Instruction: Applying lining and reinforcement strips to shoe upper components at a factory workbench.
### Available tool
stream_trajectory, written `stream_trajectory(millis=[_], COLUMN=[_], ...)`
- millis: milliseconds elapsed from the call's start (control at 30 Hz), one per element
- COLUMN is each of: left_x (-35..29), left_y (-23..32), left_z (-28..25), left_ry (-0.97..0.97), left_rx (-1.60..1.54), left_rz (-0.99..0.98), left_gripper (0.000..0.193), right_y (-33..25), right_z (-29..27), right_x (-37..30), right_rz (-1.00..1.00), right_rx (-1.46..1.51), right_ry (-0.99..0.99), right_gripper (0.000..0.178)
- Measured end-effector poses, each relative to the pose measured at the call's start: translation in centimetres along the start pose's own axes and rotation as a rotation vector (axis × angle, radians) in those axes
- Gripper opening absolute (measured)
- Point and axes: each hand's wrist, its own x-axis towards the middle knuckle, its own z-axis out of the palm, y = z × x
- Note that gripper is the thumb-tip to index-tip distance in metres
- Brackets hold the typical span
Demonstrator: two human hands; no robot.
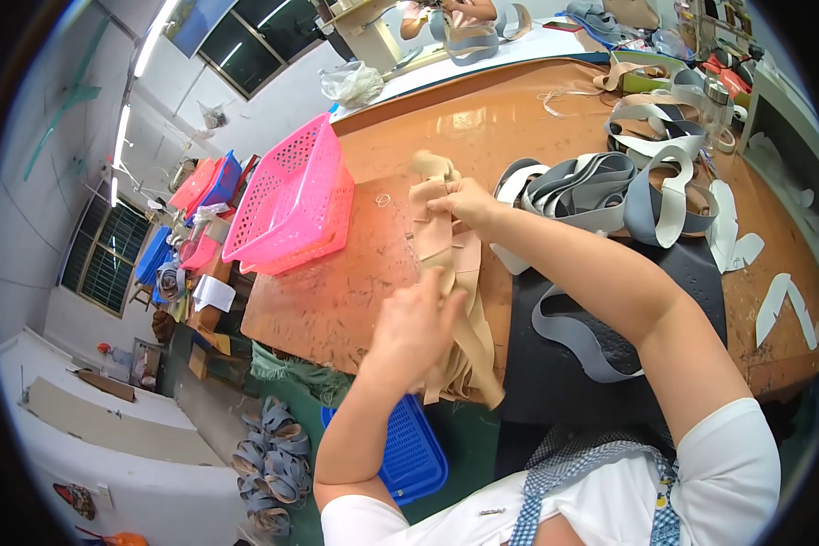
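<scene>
A long bundle of tan leather-like strips (pixel 435 238) lies on the orange-brown table, its lower end hanging at the front edge. My right hand (pixel 464 202) is closed on the bundle near its far end, thumb and fingers pinching a tan strip. Over the middle of the same bundle is my left hand (pixel 416 323), smeared by motion, so its grip does not show. To the right, grey-blue and white curved strips (pixel 581 187) lie in a looped pile. One grey curved strip (pixel 578 335) rests on a black mat (pixel 546 387).
Pink perforated baskets (pixel 291 205), nested, stand at the table's left. Below the front edge is a blue basket (pixel 414 455). White cut pieces (pixel 778 305) and a clear bottle (pixel 714 107) are at the right. Another person's hands work at a far white table (pixel 510 53).
</scene>
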Motion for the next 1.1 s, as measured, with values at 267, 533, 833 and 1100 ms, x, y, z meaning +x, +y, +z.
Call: stream_trajectory(millis=[267,533,833,1100], left_x=[6.1,4.1,11.9,16.4], left_y=[-3.9,-1.7,-6.9,-15.7], left_z=[1.8,-2.6,-2.0,14.8], left_ry=[0.629,0.379,0.318,-0.144], left_rx=[-0.587,-0.591,-0.696,-0.780], left_rz=[-0.091,-0.011,0.247,-0.490], left_gripper=[0.032,0.024,0.027,0.041], right_y=[-1.7,-2.6,-9.2,-13.7], right_z=[1.2,-2.3,-4.1,-8.2], right_x=[-5.6,-6.4,-9.3,-14.4], right_rz=[-0.029,-0.191,-0.313,-0.320], right_rx=[0.118,0.069,-0.558,-0.339], right_ry=[-0.166,-0.181,-0.412,-0.263], right_gripper=[0.030,0.028,0.035,0.058])
